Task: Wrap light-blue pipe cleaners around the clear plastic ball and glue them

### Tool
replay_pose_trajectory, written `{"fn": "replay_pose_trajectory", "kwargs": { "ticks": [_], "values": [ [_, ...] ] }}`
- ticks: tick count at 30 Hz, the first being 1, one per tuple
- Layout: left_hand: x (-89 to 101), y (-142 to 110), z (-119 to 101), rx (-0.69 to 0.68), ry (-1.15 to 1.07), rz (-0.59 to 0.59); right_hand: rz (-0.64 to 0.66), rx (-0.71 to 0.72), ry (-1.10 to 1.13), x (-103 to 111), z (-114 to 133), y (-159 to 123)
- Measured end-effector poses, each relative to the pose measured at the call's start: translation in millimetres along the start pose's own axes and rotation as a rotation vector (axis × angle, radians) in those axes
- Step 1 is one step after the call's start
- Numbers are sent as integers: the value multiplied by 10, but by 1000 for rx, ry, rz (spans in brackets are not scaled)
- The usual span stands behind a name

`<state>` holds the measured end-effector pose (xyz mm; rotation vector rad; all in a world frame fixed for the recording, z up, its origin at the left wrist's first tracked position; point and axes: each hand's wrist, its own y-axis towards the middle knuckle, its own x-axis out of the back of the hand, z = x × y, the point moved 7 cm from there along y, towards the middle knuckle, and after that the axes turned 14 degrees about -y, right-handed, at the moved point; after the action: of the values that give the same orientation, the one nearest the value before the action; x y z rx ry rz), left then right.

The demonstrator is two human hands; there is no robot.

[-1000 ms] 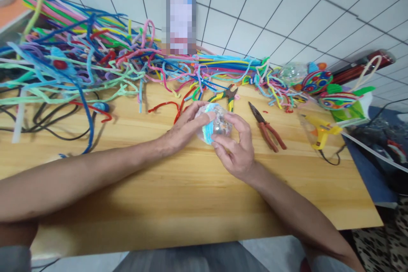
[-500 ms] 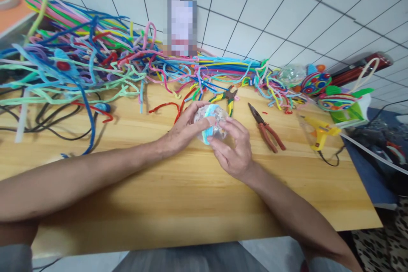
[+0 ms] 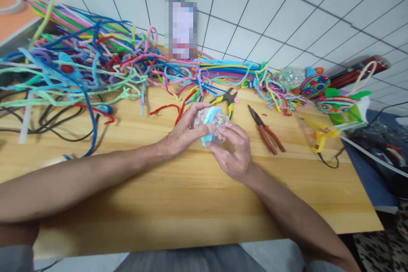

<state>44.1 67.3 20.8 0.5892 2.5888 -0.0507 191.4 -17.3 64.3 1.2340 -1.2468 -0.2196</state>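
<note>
Between my two hands is a clear plastic ball [image 3: 219, 116] with a band of light blue and pale yellow-green pipe cleaner [image 3: 209, 115] around it. My left hand [image 3: 188, 129] grips the ball from the left, its thumb lying across the band. From the right, my right hand [image 3: 235, 149] holds the ball's lower right side with thumb and fingertips. Just behind the ball lie yellow-and-green handled pliers [image 3: 230, 100], partly hidden. Red-handled long-nose pliers [image 3: 266, 132] rest on the table to the right of my right hand.
Tangled pipe cleaners [image 3: 117, 66] spread along the wooden table's [image 3: 197, 204] back and left. A yellow glue gun [image 3: 320, 134] stands at the right, near decorated balls [image 3: 315, 85] and another clear ball [image 3: 291, 77]. A black cable [image 3: 57, 125] lies at left. A blurred-out phone-like shape [image 3: 183, 27] stands against the tiled wall.
Both hands keep hold of the ball and have turned it slightly, so the band's position has shifted a little. The camera view has tilted slightly. The tools have stayed put.
</note>
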Motion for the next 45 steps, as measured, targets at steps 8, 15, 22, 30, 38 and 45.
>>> {"fn": "replay_pose_trajectory", "kwargs": {
  "ticks": [8,15,22,30,38,45],
  "values": [
    [17,20,37,25,-41,6,-20,10,-23,10,21,30],
    [18,32,45,26,-24,3,-1,2,35,-11,5,-19],
    [50,51,71,7,-6,4,59,-57,127,-58,-47,-72],
    [35,66,35,72,-12,-67,134,-5,127,-24,-118,41],
    [-105,-6,123,275,-221,-72,228,-17,151,120,-112,179],
    [-182,17,151,416,-433,-79,77,-218,118,255,-257,195]
  ]
}}
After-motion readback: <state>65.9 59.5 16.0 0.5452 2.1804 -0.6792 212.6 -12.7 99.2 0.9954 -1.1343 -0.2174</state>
